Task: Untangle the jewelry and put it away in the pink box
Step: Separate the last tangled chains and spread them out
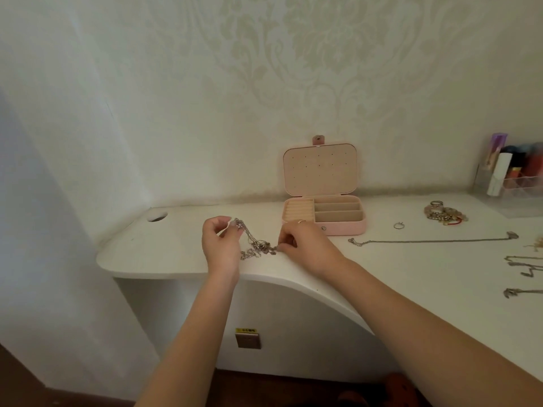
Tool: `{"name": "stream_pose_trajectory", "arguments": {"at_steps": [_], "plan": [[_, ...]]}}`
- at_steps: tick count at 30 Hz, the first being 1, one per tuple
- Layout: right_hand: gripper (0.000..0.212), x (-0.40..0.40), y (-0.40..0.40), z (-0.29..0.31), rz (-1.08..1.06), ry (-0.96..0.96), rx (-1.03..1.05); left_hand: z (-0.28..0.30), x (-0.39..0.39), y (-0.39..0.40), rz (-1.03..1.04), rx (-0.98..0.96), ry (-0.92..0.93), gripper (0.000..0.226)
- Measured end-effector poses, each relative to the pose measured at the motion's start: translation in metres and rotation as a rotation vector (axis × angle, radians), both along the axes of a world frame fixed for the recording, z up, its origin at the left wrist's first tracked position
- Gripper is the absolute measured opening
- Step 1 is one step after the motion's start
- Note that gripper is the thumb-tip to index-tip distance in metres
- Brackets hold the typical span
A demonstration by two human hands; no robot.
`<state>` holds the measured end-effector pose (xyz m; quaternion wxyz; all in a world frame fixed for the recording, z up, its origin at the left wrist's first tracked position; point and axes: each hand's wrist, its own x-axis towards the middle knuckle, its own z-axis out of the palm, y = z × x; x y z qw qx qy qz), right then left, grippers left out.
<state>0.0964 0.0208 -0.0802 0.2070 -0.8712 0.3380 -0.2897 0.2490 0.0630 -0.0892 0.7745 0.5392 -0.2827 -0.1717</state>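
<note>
On a white desk (176, 254) against a patterned wall, the head view shows me two bare hands working one tangle (256, 244) of silver chains near the curved front edge. My left hand (219, 245) is raised, fingers curled, pinching the upper end of the tangle. My right hand (302, 239) sits lower, just beside the desktop, pinching the other end; a ring shows on one finger. Both forearms reach in from below, hands apart with the chains strung between them.

One pink box (323, 212) stands open just behind my right hand, lid upright against the wall, three long compartments and a ring roll showing.

To the right I count one straightened chain (432, 240), one loose ring (398, 225), one pile (445, 214) of bracelets, and more chains at the frame edge. Bare desktop lies left of the hands, up to a cable hole (157, 215).
</note>
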Motion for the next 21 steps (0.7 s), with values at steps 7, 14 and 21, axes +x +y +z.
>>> {"name": "stream_pose_trajectory", "arguments": {"at_steps": [7, 14, 21], "plan": [[0.024, 0.002, -0.007, 0.003, -0.111, -0.652, 0.312, -0.002, 0.001, 0.001, 0.016, 0.072, -0.076, 0.023], [0.021, -0.005, -0.013, 0.01, -0.256, -1.001, 0.42, -0.001, 0.002, 0.001, 0.066, 0.065, 0.002, 0.034], [0.009, -0.011, -0.006, 0.013, -0.348, -0.767, 0.167, 0.0, 0.003, 0.003, -0.004, 0.014, 0.057, 0.038]]}}
